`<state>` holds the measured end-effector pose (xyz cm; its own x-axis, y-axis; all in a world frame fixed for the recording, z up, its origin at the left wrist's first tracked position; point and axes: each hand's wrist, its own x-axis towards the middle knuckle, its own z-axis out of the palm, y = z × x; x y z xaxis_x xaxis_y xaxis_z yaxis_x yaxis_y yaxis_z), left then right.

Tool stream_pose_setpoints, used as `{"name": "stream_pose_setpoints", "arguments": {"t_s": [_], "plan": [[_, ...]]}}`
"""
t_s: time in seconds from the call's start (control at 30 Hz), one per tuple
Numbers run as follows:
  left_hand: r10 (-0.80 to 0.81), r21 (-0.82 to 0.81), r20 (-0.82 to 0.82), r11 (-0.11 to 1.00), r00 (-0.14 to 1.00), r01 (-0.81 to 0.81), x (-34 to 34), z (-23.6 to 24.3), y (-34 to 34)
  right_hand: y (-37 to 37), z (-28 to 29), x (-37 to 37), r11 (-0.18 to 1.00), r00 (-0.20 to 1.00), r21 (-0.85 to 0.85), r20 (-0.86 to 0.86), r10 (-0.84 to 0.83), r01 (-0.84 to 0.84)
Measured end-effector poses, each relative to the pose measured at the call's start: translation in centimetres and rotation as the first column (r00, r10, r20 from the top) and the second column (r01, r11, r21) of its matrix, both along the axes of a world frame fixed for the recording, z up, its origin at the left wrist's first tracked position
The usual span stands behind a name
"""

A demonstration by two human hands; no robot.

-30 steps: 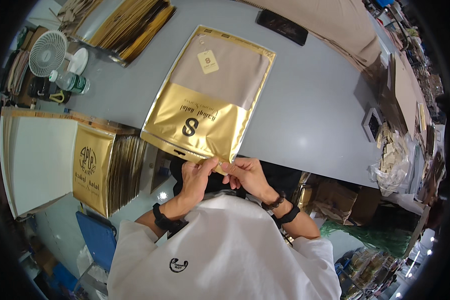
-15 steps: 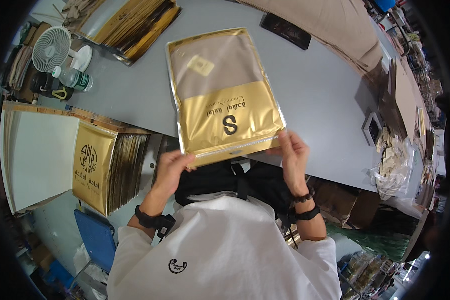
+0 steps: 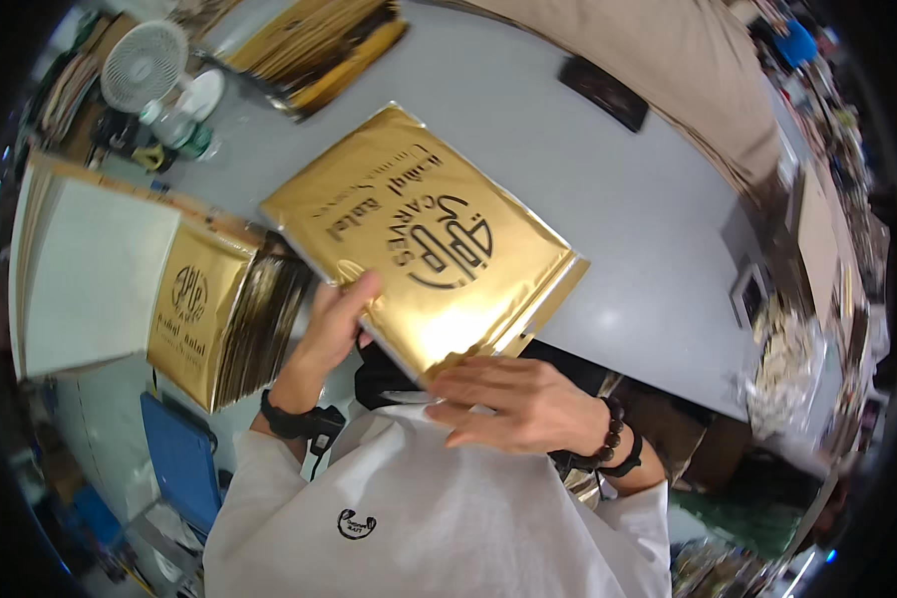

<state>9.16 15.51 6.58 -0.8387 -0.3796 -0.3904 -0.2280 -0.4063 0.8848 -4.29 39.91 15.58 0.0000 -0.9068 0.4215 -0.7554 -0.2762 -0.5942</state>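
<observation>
A flat, gold foil bag (image 3: 419,214) with black print is tilted above the grey table, its far corner pointing away from me. My left hand (image 3: 331,324) grips the bag's left edge, the thumb lying on top and the fingers hidden beneath. Against the near corner of the bag lies my right hand (image 3: 513,399), back up, slightly blurred, its fingers stretched out to the left.
Gold bags (image 3: 204,319) stand packed in an open carton (image 3: 100,289) at my left. A gold stack (image 3: 319,50), fan (image 3: 145,65) and water bottle (image 3: 177,130) are at far left. A phone (image 3: 603,92) lies near beige cloth (image 3: 678,70); cardboard (image 3: 817,234) is at right.
The bag has been turned over, from its part-clear side to the fully gold side, and swung aslant. My right hand has left the bag's right corner and come inward to its near corner.
</observation>
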Motion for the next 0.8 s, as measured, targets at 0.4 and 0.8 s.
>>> {"name": "stream_pose_setpoints", "arguments": {"t_s": [0.4,0.8], "plan": [[0.977,-0.297,-0.122,0.13,0.173,-0.946,11.7,-7.6,-2.7,6.5,-10.0,-4.5,0.606,0.641,0.338,0.014,-0.768,0.72],[0.81,-0.038,0.299,0.538,0.505,-0.842,18.8,-9.3,-11.8,6.9,-10.6,-4.4,0.614,0.657,0.244,-0.175,-0.734,0.751]]}}
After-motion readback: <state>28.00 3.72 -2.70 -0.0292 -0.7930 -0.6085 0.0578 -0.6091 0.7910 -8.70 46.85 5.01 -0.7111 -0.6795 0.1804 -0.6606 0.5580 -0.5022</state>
